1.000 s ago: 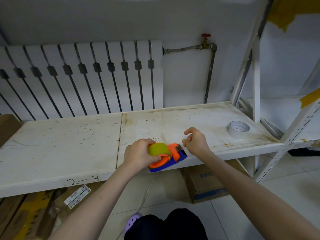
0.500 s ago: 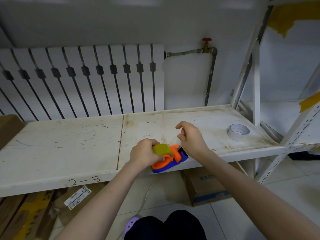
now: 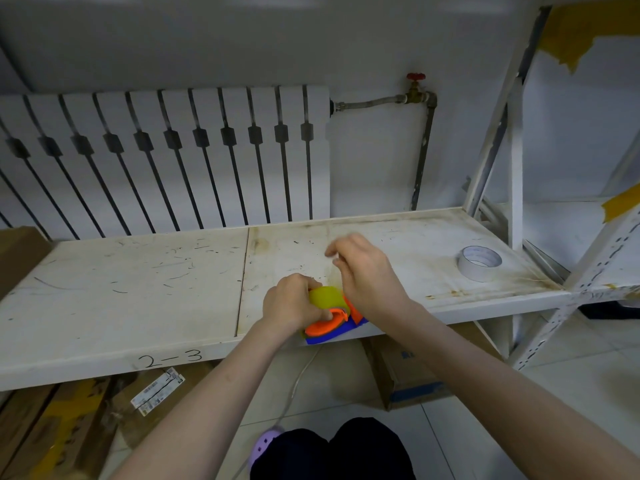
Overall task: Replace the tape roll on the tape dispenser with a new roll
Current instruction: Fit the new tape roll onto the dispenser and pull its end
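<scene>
An orange and blue tape dispenser (image 3: 329, 327) lies at the front edge of the white shelf (image 3: 138, 289), with a yellowish tape roll (image 3: 325, 296) seated in it. My left hand (image 3: 289, 303) is closed around the dispenser and that roll from the left. Just right of the dispenser, my right hand (image 3: 367, 275) hovers slightly blurred, fingers curled and pinched together; whether it holds a strip of tape I cannot tell. A white tape roll (image 3: 479, 263) lies flat on the shelf at the far right, away from both hands.
A white radiator (image 3: 166, 161) and a pipe with a red valve (image 3: 415, 77) stand behind the shelf. A shelf upright (image 3: 516, 161) rises at the right. Cardboard boxes (image 3: 408, 375) sit on the floor under the shelf.
My right hand has risen up and back from beside the dispenser's front end. My left hand has kept its hold on the dispenser.
</scene>
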